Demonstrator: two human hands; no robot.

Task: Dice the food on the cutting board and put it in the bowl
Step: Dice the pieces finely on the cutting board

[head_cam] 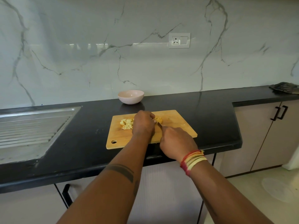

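- Left hand (143,122) curled over uncut yellow-orange food piece (158,119), fingertips pinning it on the cutting board (176,122); likely to stop it sliding under the blade.
- Right hand (175,140) wrapped round knife handle, handle itself hidden in the fist; only a bit of blade (159,124) shows between the two hands, tip toward the piece.
- Blade sits just beside left fingertips, so judge this mid-dicing, not done.
- Diced pile (127,124) lies on the board just left of the left hand, pushed aside, probably to keep cutting space free.
- Bowl (130,96) beyond the left hand, off the board, looks empty; transfer step not yet done.
- Thread bands (193,160) on right wrist; dark band mark on left forearm.
- Wall socket (179,40) well beyond right hand, sink drainer (30,125) far left of left hand.
- No brand, label or readable writing anywhere.
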